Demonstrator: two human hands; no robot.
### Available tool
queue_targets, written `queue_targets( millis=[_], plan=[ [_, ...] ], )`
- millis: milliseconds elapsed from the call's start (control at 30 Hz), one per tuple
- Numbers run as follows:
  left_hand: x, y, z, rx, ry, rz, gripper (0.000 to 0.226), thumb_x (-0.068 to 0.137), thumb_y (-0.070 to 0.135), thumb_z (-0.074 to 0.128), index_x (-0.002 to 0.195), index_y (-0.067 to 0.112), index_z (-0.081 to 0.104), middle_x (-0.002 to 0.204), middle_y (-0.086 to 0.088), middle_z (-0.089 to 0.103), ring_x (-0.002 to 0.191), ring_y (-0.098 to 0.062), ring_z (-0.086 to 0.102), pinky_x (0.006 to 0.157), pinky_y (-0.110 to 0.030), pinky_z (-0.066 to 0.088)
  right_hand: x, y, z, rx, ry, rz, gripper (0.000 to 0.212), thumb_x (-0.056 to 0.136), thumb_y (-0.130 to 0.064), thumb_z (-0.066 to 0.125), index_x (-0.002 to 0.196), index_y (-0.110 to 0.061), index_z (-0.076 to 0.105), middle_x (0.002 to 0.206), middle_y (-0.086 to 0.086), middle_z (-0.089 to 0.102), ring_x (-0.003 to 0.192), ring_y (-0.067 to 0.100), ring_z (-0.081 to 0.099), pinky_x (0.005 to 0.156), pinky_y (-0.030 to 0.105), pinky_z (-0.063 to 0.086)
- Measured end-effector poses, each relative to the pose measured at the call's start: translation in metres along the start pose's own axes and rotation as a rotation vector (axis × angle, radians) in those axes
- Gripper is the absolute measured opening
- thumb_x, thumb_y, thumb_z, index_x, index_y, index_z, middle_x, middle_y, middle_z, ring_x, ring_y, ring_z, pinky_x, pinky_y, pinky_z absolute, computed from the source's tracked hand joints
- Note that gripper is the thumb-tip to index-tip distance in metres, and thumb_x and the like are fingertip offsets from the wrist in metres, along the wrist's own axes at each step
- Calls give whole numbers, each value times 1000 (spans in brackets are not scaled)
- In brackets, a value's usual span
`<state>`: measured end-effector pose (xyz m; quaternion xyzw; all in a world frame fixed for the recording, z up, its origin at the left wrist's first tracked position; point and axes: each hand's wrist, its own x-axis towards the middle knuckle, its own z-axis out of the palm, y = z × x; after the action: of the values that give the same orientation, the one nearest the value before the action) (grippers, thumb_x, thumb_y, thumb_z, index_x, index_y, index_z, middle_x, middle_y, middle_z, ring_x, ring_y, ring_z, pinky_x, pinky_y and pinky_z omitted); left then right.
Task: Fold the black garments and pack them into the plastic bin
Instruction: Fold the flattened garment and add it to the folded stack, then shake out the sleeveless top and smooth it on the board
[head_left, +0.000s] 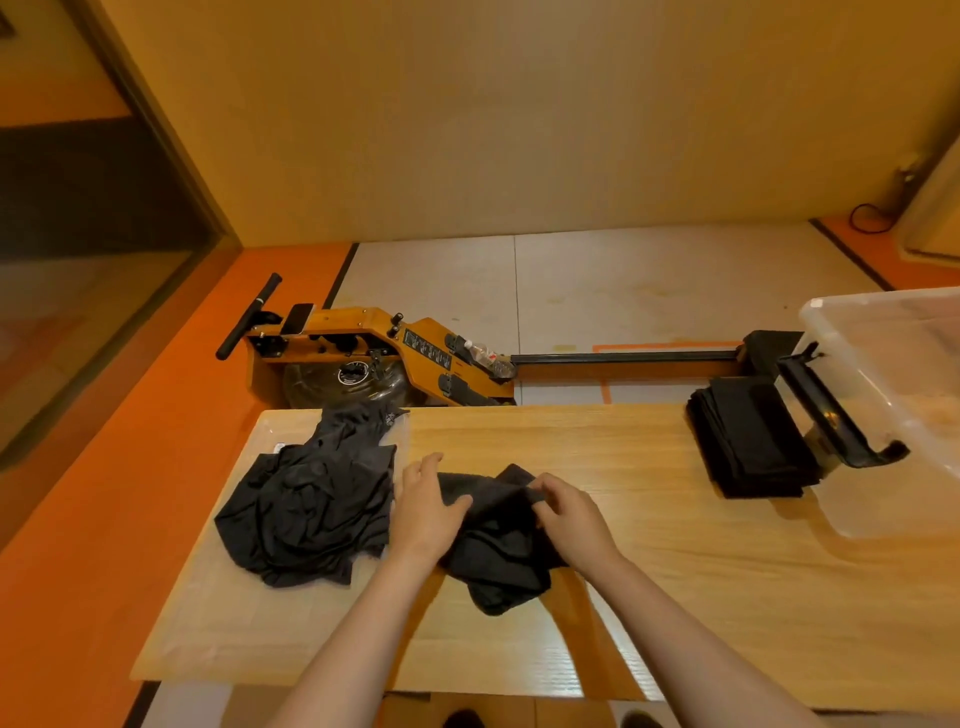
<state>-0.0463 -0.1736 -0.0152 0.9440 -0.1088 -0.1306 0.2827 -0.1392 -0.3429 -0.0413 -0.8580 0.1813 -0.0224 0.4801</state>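
Note:
A crumpled black garment (498, 551) lies on the wooden table (701, 571) in front of me. My left hand (428, 506) rests on its left side, fingers spread over the cloth. My right hand (571, 512) pinches the garment's upper edge with curled fingers. A heap of unfolded black garments (306, 504) lies at the left, on a clear plastic lid (218, 613). A stack of folded black garments (748, 441) sits at the right, next to the clear plastic bin (893, 364).
A black latch handle (836, 415) hangs on the bin's near wall. An orange rowing machine (374, 353) stands on the floor beyond the table's far edge. Bare tabletop lies between the garment and the folded stack.

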Motion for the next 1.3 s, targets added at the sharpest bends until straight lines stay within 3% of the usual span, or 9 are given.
queue_targets(
  millis=[200,300,367,400,600,867,1067,1200,1300],
  plan=[
    [0,2,27,3,-297,183,73,81,48,70,144,30,37,142,5,44,132,-17,38,107,-38,37,-2,4,16,180,-102,23,24,96,-21,53,119,-28,53,99,-9,65,90,3,61,79,29,53],
    [0,6,32,-43,-271,173,35,85,36,69,117,28,57,95,9,61,86,-10,57,83,-38,49,-2,7,12,159,-26,27,25,100,-24,47,124,-23,51,107,-9,65,97,4,61,84,29,52],
    [-1,9,32,-119,-247,166,7,89,24,66,90,21,59,70,9,52,64,-9,48,70,-37,46,-4,15,7,118,26,53,25,99,-26,49,124,-21,52,109,-8,65,101,9,61,85,31,52],
    [-2,10,31,-175,-231,147,8,90,20,63,84,18,57,67,6,49,62,-10,45,66,-34,42,-7,21,5,111,17,66,27,97,-28,53,124,-21,52,110,-9,63,103,9,61,86,29,52],
    [-6,17,4,-579,-45,-77,16,99,19,49,88,7,52,74,-6,51,67,-18,51,59,-22,41,-26,42,7,-290,-324,54,61,85,-52,63,136,-25,44,129,-7,51,118,12,50,95,28,45],
    [-25,-1,-27,-681,120,-80,26,100,25,47,79,16,58,76,2,56,78,-14,54,70,-27,43,-4,18,21,-292,-74,-8,79,83,-58,61,146,-23,29,140,-3,42,130,17,37,106,35,38],
    [-36,5,-44,-705,102,9,30,101,29,44,89,4,56,83,-21,52,73,-19,52,69,-31,41,21,-3,29,-344,-275,54,87,85,-56,59,153,-27,13,159,4,11,146,26,11,117,42,20],
    [-36,8,-60,-639,141,61,28,101,25,44,83,4,53,79,-13,53,71,-10,53,70,-26,39,33,-1,27,-66,-451,213,114,60,-72,66,151,-28,14,148,3,35,137,28,34,110,46,35],
    [-32,4,-64,-645,157,34,26,102,23,42,88,5,55,83,-13,56,80,-18,56,72,-26,40,32,1,22,-27,-402,191,93,74,-64,65,147,-17,31,141,2,45,131,23,41,105,36,40]
  ],
)
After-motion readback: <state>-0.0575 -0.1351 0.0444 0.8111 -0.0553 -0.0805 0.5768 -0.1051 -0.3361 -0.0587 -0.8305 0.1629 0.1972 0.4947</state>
